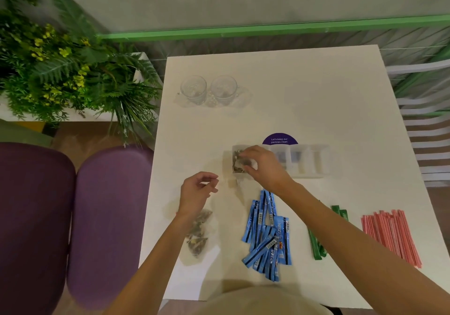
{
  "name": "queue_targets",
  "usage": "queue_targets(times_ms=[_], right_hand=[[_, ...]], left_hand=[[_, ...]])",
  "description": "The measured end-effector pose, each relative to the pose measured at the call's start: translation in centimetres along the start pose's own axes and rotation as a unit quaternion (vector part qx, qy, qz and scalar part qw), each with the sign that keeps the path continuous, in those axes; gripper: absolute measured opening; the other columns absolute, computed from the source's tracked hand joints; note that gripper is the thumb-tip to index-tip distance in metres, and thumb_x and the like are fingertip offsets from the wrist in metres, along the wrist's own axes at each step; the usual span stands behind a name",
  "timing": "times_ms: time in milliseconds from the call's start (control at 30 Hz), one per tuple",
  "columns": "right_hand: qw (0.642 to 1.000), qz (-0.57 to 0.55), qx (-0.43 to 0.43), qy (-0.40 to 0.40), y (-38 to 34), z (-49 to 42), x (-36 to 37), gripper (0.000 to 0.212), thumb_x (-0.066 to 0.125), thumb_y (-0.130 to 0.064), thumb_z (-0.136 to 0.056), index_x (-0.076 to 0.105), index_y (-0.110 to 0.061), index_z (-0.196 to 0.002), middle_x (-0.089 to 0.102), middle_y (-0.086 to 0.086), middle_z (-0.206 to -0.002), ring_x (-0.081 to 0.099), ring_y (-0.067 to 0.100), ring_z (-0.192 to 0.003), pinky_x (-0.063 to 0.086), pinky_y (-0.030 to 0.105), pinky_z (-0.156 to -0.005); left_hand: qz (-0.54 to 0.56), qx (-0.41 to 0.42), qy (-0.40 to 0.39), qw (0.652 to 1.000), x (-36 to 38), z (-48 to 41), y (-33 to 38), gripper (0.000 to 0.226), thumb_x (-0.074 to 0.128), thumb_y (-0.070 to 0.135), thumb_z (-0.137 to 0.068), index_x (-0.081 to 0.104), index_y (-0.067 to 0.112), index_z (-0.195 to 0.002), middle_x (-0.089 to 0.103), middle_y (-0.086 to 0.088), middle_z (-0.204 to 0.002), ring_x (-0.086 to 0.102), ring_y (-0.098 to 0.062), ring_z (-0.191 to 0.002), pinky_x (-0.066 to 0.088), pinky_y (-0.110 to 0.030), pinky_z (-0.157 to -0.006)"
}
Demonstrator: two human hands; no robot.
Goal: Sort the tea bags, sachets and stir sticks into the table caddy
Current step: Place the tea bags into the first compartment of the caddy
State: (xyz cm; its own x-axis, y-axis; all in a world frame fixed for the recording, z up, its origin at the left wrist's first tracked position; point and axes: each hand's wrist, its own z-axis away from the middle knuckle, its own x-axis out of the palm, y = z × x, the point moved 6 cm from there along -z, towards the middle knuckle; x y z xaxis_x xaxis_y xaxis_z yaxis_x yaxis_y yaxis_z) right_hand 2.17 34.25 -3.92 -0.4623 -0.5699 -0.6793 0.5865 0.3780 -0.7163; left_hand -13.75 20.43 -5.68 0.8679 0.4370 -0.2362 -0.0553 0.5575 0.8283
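While the right hand (pixel 260 166) reaches over the leftmost compartment of the clear table caddy (pixel 314 161), its thumb and curled fingertips are pinched on a clump of tea bags (pixel 237 160) that sits down inside that compartment (a paper tag (pixel 232 182) lies just outside the caddy, on the white table (pixel 316 100)). The caddy's other compartments, to the right of the hand, are too hazy to make out what they hold.

The left hand (pixel 197 192) hovers above the table just left of the caddy, fingers loosely curled and holding nothing. Under its forearm lie the loose tea bags (pixel 198 234), near the table's left edge. To their right comes a heap of blue sachets (pixel 267 236), then the green sachets (pixel 316 247), partly hidden by the right forearm, and well over by the right edge a row of red stir sticks (pixel 392 236).

At the far left of the table stand two glass mugs (pixel 193 90), side by side. A purple sign (pixel 280 139) peeks up behind the caddy. Purple chairs (pixel 107 217) and a leafy plant (pixel 60 66) are off to the left.
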Motion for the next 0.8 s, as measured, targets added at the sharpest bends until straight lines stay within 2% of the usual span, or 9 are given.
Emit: queue_targets(times_ms=[100,167,400,567,633,700,800], right_hand=[[0.997,0.048,-0.049,0.031,-0.5,0.7,0.0,0.022,0.062,-0.009,-0.091,0.071,-0.011,-0.111,0.063,0.006,-0.111,0.054,0.022,-0.103,0.048,0.034,-0.086],[0.994,0.084,-0.075,0.018,-0.7,1.1,0.8,0.018,0.061,-0.006,-0.09,0.073,-0.007,-0.104,0.065,0.008,-0.107,0.057,0.026,-0.098,0.05,0.037,-0.082],[0.986,0.147,-0.083,-0.013,-0.8,0.5,2.5,0.022,0.057,-0.005,-0.091,0.075,-0.01,-0.102,0.072,0.008,-0.1,0.064,0.03,-0.088,0.05,0.038,-0.082],[0.989,0.123,-0.074,-0.032,-1.4,0.1,2.0,0.021,0.055,-0.009,-0.092,0.076,-0.012,-0.096,0.073,0.006,-0.096,0.064,0.027,-0.086,0.048,0.036,-0.083],[0.993,0.098,-0.067,-0.017,-1.4,0.4,1.4,0.02,0.057,-0.01,-0.091,0.074,-0.015,-0.101,0.072,0.003,-0.101,0.063,0.024,-0.09,0.048,0.037,-0.086],[0.995,0.076,-0.065,0.01,-1.5,0.9,0.7,0.022,0.058,-0.01,-0.091,0.073,-0.014,-0.106,0.069,0.004,-0.105,0.061,0.024,-0.094,0.048,0.039,-0.087],[0.994,0.037,-0.087,0.047,-2.3,2.2,-0.1,0.019,0.061,-0.006,-0.089,0.073,-0.011,-0.103,0.068,0.004,-0.103,0.059,0.023,-0.094,0.048,0.036,-0.083]], left_hand=[[0.001,-0.005,0.019,1.0,-1.4,0.4,-1.0,0.009,0.067,0.008,-0.086,0.072,0.016,-0.088,0.072,-0.004,-0.088,0.067,-0.014,-0.065,0.046,-0.026,-0.062],[0.006,-0.008,0.037,0.999,-2.2,0.7,-1.3,0.009,0.067,0.008,-0.086,0.072,0.015,-0.088,0.072,-0.006,-0.087,0.067,-0.014,-0.065,0.045,-0.028,-0.061],[-0.064,0.014,0.087,0.994,-4.9,1.3,-2.3,0.012,0.066,0.01,-0.087,0.072,0.02,-0.087,0.072,0.004,-0.083,0.068,-0.01,-0.069,0.05,-0.024,-0.064],[-0.165,0.056,0.1,0.98,-5.9,1.4,-2.7,0.021,0.062,0.004,-0.086,0.071,0.023,-0.084,0.07,0.014,-0.087,0.061,-0.002,-0.075,0.047,-0.009,-0.062],[-0.196,0.061,0.09,0.975,-6.4,1.5,-3.3,0.025,0.061,0.004,-0.086,0.069,0.027,-0.086,0.068,0.016,-0.092,0.061,-0.001,-0.079,0.046,-0.012,-0.064],[-0.238,0.064,0.084,0.966,-7.0,1.7,-4.0,0.025,0.061,0.007,-0.085,0.066,0.031,-0.091,0.065,0.018,-0.098,0.06,-0.004,-0.088,0.048,-0.021,-0.071],[-0.307,0.046,0.068,0.948,-7.9,2.0,-5.2,0.021,0.066,0.021,-0.085,0.063,0.034,-0.101,0.058,0.021,-0.107,0.056,-0.005,-0.093,0.05,-0.029,-0.076]])
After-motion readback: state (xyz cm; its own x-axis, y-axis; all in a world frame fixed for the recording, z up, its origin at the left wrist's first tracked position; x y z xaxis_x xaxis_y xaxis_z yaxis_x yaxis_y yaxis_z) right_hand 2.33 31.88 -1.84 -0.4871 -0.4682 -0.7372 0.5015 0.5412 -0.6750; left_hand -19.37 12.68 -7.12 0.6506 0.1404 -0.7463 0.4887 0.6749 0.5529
